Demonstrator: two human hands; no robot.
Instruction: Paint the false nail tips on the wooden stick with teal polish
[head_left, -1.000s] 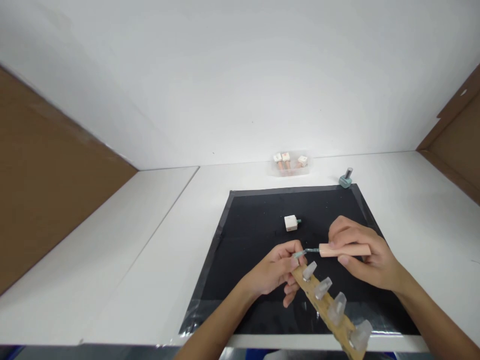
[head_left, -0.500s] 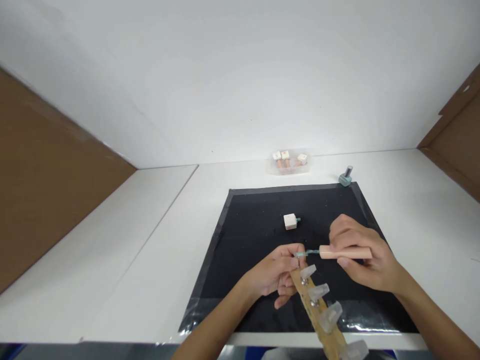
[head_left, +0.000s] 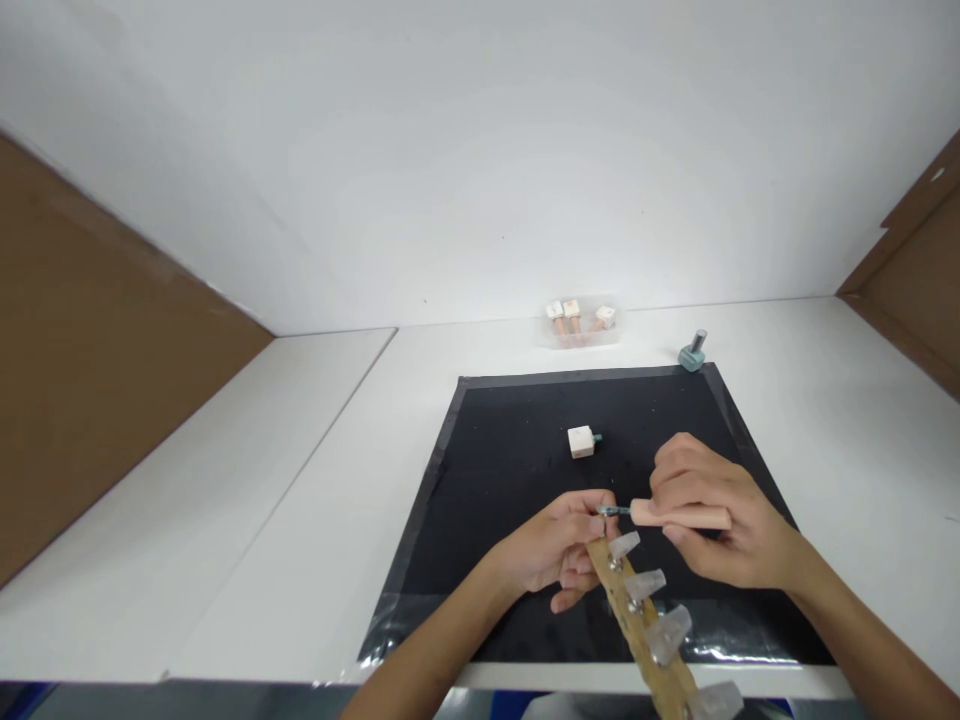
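Observation:
My left hand (head_left: 551,545) pinches the far end of a wooden strip (head_left: 634,630). Several clear nail tips (head_left: 643,586) stand along it on small shiny mounts. The nail tip at the far end is mostly covered by my left fingers. My right hand (head_left: 720,510) is closed around the pale pink handle of a small brush (head_left: 690,515). Its greenish tip points left and meets the end nail tip at my left fingertips. Beyond my hands, a white cube-shaped piece with a short green stub (head_left: 581,442) lies on the black mat (head_left: 510,420).
A clear plastic box (head_left: 577,338) against the back wall holds white cubes with pinkish stems. Near the mat's far right corner stands a teal piece with a silver post (head_left: 691,355). Brown panels (head_left: 105,350) border the white table on both sides.
The brush in my right hand has moved slightly left, so its tip lies further over the end nail tip. My left hand and the strip have shifted slightly right.

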